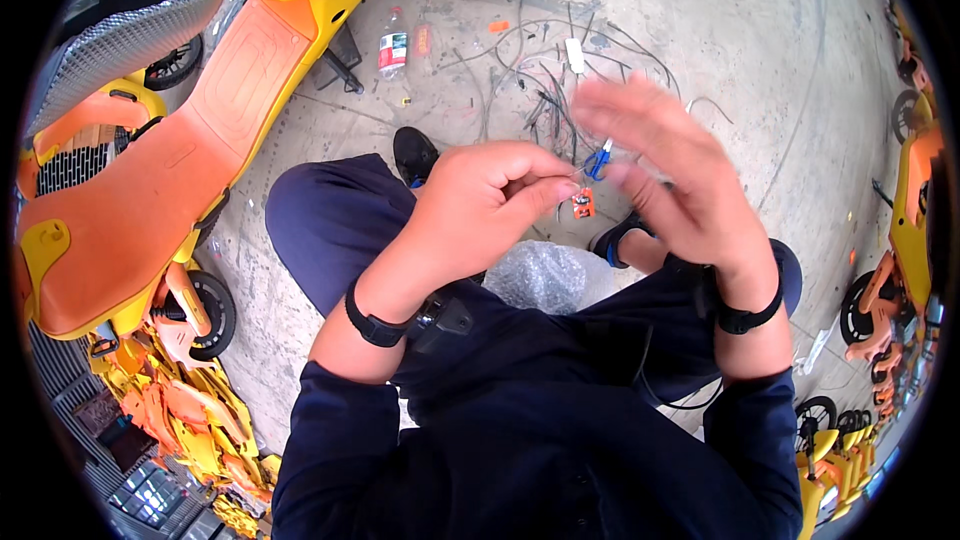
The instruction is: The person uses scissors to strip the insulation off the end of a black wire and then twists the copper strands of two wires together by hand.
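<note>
My left hand (pixel 490 195) is closed in a pinch, thumb against forefinger; what it holds is too small to make out, though a thin strand seems to show at the fingertips. Just below those fingertips is a small orange piece (pixel 583 203) with black and white markings. A blue object (pixel 598 162), perhaps the handles of a small tool, shows between my two hands. My right hand (pixel 670 165), smeared by motion, is raised with fingers stretched and apart, and nothing shows in it. Bubble wrap (pixel 550 275) lies between my legs, beneath both hands.
Loose dark cables (pixel 545 105) and a white connector (pixel 574 55) are scattered on the concrete floor ahead. A plastic bottle (pixel 393 45) lies further left. A large orange and yellow vehicle body (pixel 215 115) stands on the left; more yellow vehicles (pixel 905 210) line the right edge.
</note>
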A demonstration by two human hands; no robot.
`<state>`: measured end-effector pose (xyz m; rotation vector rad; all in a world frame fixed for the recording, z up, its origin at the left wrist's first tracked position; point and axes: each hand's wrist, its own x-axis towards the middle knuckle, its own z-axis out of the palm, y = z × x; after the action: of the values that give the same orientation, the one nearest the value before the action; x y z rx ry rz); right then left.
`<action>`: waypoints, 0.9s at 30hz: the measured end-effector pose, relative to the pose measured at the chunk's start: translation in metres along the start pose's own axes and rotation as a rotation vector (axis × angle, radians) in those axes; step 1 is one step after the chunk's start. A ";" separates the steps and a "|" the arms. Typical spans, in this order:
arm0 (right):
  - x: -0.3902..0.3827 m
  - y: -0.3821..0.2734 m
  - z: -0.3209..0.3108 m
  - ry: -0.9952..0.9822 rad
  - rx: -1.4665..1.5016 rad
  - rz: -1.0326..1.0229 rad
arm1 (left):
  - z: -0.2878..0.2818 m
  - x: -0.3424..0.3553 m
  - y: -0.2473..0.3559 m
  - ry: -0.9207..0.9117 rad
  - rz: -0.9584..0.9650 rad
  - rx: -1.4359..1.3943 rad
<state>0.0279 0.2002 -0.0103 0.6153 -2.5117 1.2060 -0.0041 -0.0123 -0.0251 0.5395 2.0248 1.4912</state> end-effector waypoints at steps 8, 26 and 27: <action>-0.008 0.006 0.009 -0.148 0.076 0.157 | 0.004 0.004 0.003 0.131 0.138 0.149; -0.012 -0.001 0.038 0.136 0.150 0.387 | 0.024 0.025 -0.017 0.266 0.036 -0.757; -0.013 0.000 0.039 0.127 0.197 0.440 | 0.026 0.026 -0.017 0.305 0.033 -0.779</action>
<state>0.0369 0.1725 -0.0396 0.0140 -2.5126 1.5979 -0.0071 0.0173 -0.0522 0.0204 1.4390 2.3014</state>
